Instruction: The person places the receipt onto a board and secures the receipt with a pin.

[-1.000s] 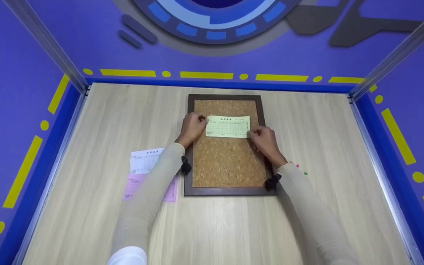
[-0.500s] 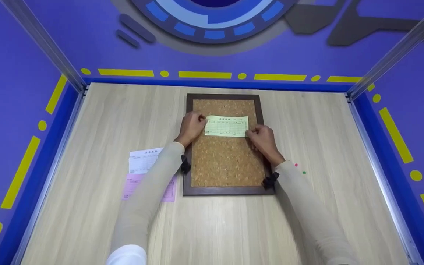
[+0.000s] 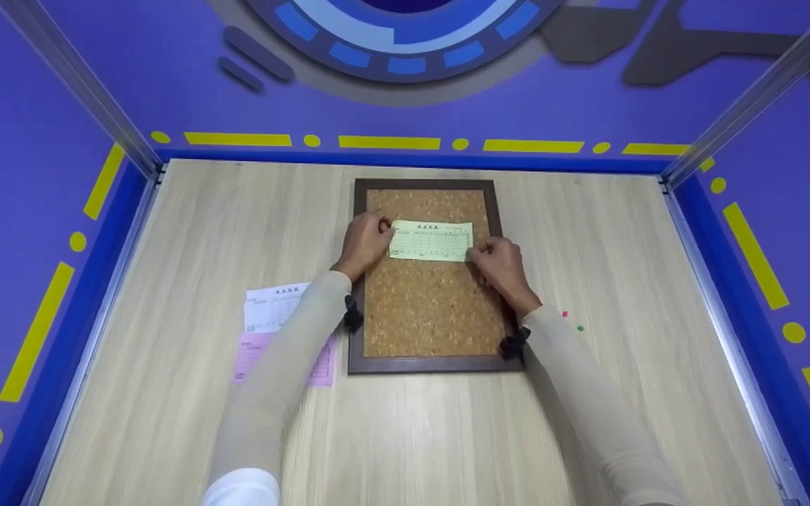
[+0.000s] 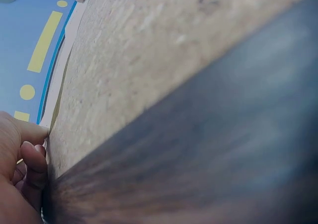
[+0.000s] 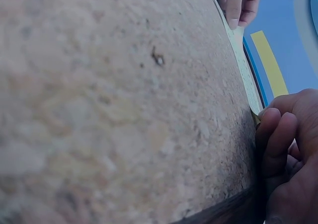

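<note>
Green slip held at opposite corners over the far half of the board.

Left hand pinches its far left corner, right hand its near right corner; this diagonal grip presumably keeps the sheet flat and square. Full contact with the board cannot be confirmed. Printed heading lies along the far edge; long axis runs left to right, across the board's near-far length. White slip and pink slip lie left on the desk, apparently kept within reach.
</note>
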A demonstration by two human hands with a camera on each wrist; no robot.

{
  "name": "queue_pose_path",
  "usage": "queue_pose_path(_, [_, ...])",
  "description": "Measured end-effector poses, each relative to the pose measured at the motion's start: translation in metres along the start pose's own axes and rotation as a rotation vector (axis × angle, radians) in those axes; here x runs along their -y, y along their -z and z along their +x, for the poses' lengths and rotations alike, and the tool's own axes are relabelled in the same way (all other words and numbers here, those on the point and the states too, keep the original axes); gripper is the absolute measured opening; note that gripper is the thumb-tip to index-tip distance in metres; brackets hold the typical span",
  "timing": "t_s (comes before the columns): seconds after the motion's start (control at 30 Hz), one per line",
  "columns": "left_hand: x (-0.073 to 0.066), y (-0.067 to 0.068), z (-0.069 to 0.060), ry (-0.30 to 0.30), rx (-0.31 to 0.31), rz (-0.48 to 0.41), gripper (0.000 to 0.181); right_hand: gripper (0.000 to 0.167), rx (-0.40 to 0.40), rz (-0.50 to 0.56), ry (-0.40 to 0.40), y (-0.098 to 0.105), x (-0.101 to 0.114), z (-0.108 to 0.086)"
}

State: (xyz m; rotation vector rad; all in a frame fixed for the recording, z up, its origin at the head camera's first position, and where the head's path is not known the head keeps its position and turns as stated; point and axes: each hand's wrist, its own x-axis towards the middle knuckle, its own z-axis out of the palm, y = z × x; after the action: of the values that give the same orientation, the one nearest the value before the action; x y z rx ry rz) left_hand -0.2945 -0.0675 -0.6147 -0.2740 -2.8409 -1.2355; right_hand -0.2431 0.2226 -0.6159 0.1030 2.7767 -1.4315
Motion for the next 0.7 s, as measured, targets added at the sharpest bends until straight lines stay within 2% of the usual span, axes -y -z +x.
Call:
queue_pose_path(0.3, [-0.0004,0.0003,-0.0003,-0.006,0.0,0.009,0.01,0.015,-0.01,-0.012,0.031,-0.0002,0.0014,0.0006])
queue_pose_path(0.7, [0.0009,-0.0005,-0.0001,-0.013,0.003,0.008,0.011,0.015,-0.016,-0.018,0.022,-0.0015,-0.0004,-0.0001])
